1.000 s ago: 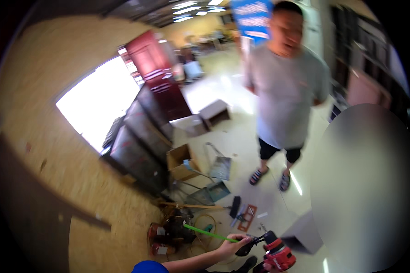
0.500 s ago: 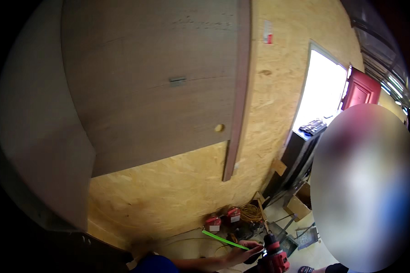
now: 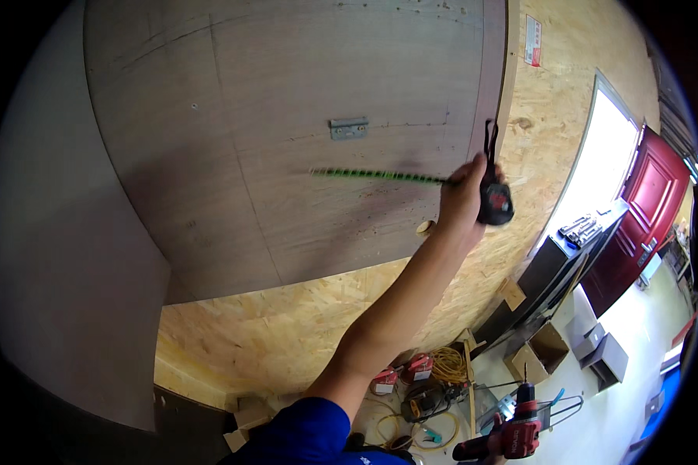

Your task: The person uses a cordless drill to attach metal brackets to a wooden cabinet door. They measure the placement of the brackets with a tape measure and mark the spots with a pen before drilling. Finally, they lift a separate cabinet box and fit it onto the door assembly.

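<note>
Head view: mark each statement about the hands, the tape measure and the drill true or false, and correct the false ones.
1. The raised hand holds a tape measure. True.
2. The green tape is stretched out across the brown wall panel. True.
3. The tape measure lies on the floor. False: it is held up against the panel.
4. The red drill is pressed to the panel. False: it is low down, in the other hand at the picture's lower edge.
5. A metal bracket sits above the tape. True.

Small red-and-white rectangular label (image 3: pixel 532 40) high on chipboard wall, open cardboard box (image 3: pixel 537 355) on floor
</note>
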A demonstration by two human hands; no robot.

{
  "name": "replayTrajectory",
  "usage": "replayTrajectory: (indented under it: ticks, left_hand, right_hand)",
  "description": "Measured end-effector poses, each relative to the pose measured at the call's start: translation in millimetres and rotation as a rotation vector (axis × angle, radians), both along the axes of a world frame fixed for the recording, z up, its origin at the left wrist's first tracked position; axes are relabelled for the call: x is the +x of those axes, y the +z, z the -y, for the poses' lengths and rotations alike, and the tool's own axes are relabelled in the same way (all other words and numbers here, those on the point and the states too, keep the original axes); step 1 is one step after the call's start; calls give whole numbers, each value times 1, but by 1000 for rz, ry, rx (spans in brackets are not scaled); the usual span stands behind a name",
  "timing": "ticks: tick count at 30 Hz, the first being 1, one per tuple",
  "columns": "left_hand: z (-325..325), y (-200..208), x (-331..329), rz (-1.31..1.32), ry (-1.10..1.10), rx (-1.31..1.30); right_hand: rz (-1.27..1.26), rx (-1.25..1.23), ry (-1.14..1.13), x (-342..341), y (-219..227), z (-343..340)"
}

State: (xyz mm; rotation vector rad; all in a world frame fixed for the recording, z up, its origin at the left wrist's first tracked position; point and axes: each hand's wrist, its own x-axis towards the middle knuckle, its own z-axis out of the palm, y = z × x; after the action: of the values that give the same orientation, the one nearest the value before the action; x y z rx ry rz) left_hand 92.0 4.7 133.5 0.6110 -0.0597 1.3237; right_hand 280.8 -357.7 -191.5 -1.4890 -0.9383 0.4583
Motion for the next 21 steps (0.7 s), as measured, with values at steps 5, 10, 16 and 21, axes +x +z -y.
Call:
replayTrajectory:
  ticks: [5, 10, 16, 21]
  left_hand:
    - [-70, 17, 31, 28, -7, 4]
    - [-75, 24, 30, 23, 42, -61]
    - [-90, 26, 30, -31, 97, -16]
    - [-85, 22, 26, -118, 194, -15]
  right_hand:
    - [-111, -18, 121, 34, -13, -17]
    - [-230, 45, 331, 62, -6, -60]
    - [-601, 456, 1032, 32, 110, -198]
    - [-852, 599, 1163, -29, 237, -279]
